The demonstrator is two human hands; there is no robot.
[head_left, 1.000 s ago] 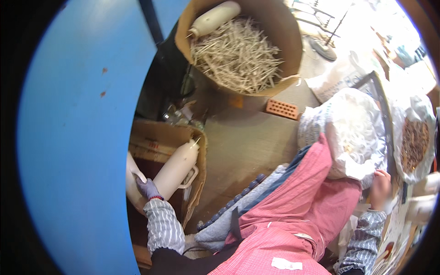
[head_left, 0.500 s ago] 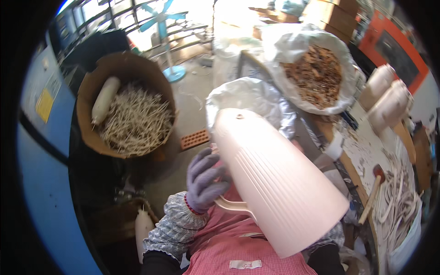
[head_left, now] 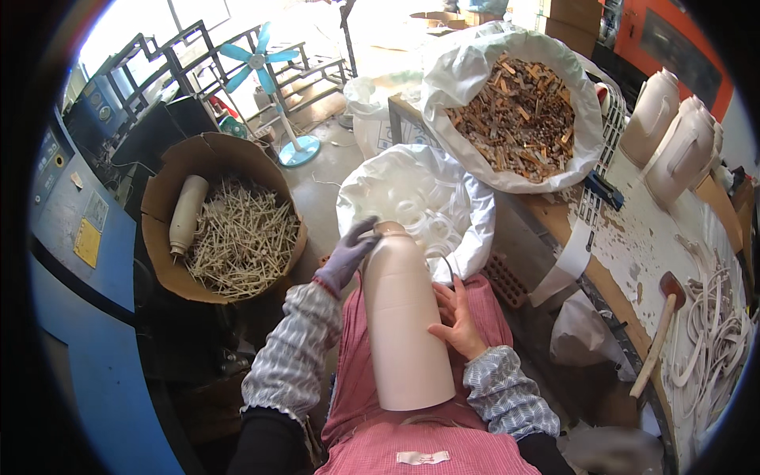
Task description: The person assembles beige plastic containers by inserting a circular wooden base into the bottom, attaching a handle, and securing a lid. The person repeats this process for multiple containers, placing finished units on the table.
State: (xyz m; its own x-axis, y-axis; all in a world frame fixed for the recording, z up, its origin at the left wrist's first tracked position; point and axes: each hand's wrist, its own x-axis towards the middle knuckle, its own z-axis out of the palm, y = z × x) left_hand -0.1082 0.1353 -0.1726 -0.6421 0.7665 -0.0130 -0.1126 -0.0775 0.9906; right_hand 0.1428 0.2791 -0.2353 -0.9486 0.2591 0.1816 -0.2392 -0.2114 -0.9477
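A pale pink plastic jug body (head_left: pixel 408 328) lies along my lap, its narrow end pointing away and its wide end toward me. My left hand (head_left: pixel 347 257), in a grey-purple glove, is closed on the narrow end's left side. On the right side, my bare right hand (head_left: pixel 461 323) has its thumb on the jug wall and its fingers curled by the edge. A thin dark piece (head_left: pixel 450 267) shows at the right fingertips; I cannot tell what it is. No handle shows on the jug now. Just beyond it stands a white bag (head_left: pixel 479 214) of translucent plastic rings.
At left is a cardboard drum (head_left: pixel 170 273) of thin pale sticks, with a bottle-shaped piece inside. A sack (head_left: pixel 443 87) of brown scraps stands far right. The right-hand bench (head_left: pixel 613 261) bears several pink jugs (head_left: pixel 673 162), a mallet (head_left: pixel 661 332) and pale strips (head_left: pixel 708 332). A blue fan (head_left: pixel 257 61) stands behind.
The jug has come down and away from the camera onto my lap, turned so its handle no longer shows. My left hand moved to its narrow end; my right hand has come into view.
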